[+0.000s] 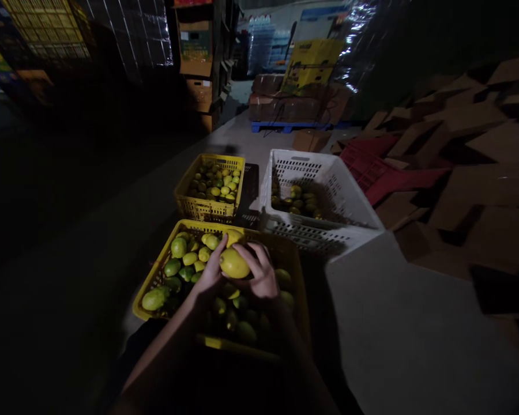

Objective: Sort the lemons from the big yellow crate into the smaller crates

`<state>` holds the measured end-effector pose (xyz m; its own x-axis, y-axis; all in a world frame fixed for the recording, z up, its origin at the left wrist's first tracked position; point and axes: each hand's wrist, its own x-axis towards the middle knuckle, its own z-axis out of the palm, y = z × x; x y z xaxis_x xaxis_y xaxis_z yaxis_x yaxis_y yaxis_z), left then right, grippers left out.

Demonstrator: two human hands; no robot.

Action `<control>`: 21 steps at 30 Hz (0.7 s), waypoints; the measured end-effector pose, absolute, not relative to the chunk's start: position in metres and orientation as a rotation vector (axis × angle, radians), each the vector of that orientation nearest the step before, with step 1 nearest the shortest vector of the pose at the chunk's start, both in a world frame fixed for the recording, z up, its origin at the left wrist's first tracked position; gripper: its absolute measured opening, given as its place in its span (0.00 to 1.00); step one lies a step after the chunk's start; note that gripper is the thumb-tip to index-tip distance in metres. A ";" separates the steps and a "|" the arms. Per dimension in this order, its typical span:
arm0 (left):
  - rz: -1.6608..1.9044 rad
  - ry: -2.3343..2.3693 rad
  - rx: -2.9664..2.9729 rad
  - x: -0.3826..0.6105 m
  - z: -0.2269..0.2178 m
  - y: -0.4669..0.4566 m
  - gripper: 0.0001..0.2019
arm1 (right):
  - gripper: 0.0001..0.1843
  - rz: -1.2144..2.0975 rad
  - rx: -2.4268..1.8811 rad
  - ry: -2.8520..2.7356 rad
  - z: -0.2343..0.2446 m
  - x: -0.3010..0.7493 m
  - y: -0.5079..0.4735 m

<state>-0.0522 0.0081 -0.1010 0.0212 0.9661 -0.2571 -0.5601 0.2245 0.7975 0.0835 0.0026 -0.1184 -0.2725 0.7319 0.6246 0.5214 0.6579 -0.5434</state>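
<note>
A yellow lemon [234,264] is held between both my hands above the nearest yellow crate [155,275], which is full of yellow and green lemons. My left hand [210,275] cups the lemon from the left. My right hand [262,271] wraps its fingers over the lemon's top and right side. Beyond it stands a smaller yellow crate [182,195] holding more lemons. To its right is a white crate [350,199] with a few lemons at its bottom.
Flattened cardboard boxes [471,144] are piled on the right, with a red crate [367,167] among them. Stacked cartons sit on a blue pallet [285,124] at the back. Shelving [201,63] stands behind. The grey floor [415,334] lies to the right.
</note>
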 end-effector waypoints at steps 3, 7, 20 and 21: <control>1.445 0.956 0.678 -0.059 -0.088 0.012 0.25 | 0.27 0.249 -1.073 -1.779 -0.102 0.086 -0.002; 1.627 1.042 1.117 -0.072 -0.080 0.015 0.30 | 0.27 0.226 -1.151 -1.529 -0.088 0.091 -0.002; 1.256 0.791 0.438 -0.062 -0.081 0.010 0.19 | 0.31 1.519 -0.820 -0.830 -0.106 0.086 0.016; 1.235 0.749 0.362 -0.060 -0.082 0.010 0.18 | 0.30 1.583 -0.778 -0.751 -0.108 0.083 0.016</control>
<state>-0.0603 0.0099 -0.0817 0.1363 0.9388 -0.3162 -0.7146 0.3143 0.6250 0.0833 0.0165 -0.1082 -0.1183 0.9897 -0.0806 -0.5637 -0.1338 -0.8151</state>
